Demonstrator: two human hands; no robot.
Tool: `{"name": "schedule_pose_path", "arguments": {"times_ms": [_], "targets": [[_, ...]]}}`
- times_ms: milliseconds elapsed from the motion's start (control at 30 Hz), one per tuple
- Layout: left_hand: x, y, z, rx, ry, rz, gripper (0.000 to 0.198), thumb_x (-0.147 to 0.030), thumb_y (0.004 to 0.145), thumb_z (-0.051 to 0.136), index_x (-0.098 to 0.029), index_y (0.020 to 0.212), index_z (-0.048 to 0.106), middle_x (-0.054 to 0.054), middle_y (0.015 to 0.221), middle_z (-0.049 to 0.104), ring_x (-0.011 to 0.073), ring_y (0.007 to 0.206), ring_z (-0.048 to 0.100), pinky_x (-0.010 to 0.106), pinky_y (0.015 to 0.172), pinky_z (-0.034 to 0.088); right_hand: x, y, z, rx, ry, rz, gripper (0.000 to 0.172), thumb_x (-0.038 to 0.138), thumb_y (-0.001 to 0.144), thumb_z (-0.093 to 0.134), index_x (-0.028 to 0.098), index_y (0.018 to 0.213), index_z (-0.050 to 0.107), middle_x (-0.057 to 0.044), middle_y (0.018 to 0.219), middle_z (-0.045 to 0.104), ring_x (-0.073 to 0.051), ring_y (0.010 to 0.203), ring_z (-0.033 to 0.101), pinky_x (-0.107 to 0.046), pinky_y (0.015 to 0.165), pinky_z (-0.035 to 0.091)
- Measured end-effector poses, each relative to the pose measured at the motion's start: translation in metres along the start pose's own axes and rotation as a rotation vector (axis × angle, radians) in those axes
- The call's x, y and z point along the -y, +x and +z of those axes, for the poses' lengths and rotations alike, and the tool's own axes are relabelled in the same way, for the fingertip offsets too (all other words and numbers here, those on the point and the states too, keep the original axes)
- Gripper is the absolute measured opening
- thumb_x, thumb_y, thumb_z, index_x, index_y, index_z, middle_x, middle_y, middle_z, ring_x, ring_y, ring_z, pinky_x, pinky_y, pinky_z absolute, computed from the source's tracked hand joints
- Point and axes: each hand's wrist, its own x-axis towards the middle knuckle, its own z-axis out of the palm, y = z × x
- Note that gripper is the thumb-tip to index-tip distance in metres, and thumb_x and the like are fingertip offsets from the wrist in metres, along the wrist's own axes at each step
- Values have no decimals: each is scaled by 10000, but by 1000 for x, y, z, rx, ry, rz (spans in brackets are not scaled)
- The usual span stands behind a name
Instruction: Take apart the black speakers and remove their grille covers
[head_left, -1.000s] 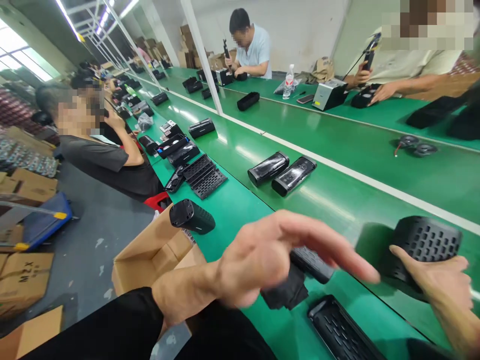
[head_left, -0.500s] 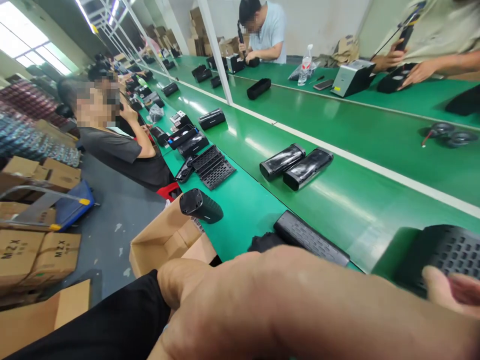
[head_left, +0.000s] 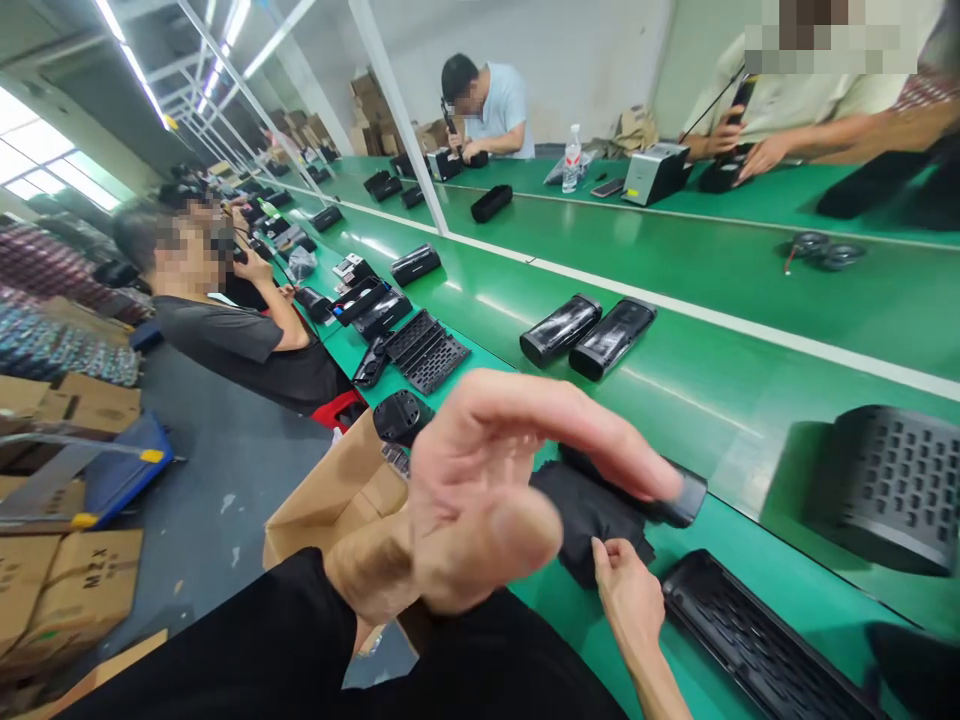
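Observation:
My left hand (head_left: 480, 500) is raised close to the camera, its fingers curved and its thumb held apart, with nothing visible between them. Below and to its right, the fingertips of my right hand (head_left: 628, 590) pinch the edge of a crumpled black cloth (head_left: 592, 525) on the green bench. Just behind the cloth lies a long black casing (head_left: 688, 497), partly covered by my left fingers. A slotted black shell (head_left: 757, 635) lies hollow side up, right of my right hand. At the far right, a black casing with a perforated grille (head_left: 900, 490) sits on the green surface.
Two shiny black casings (head_left: 613, 338) lie mid-belt. Perforated panels (head_left: 427, 350) and a black cylindrical casing (head_left: 401, 415) are to the left, above an open cardboard box (head_left: 330, 495). A co-worker (head_left: 232, 330) sits at left; others work across the bench, near a bottle (head_left: 572, 160).
A hand that touched the perforated casing has come away from it. My left hand now shows raised with fingers curved, and my right hand is at the black cloth. The view has shifted.

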Motion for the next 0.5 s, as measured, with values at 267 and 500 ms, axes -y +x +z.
{"name": "schedule_pose_path", "arguments": {"times_ms": [267,500], "targets": [[166,-58,-23,366,445,-232,320,-198,909,624,-174,1222,688,98,1210,746,230,1141,660,382,1010,541,10,-28,-22,-124,265,-99,465,728,710,607,270,783,651,-106,1029,686,-310,890,613,-443,778,437],[227,-82,-5,946,420,-403,539,-284,766,784,-274,1299,706,15,1017,781,274,1084,642,414,1010,452,3,-61,-54,-123,813,-56,540,648,650,838,239,872,565,-44,934,725,-224,883,689,-355,826,568]]}}
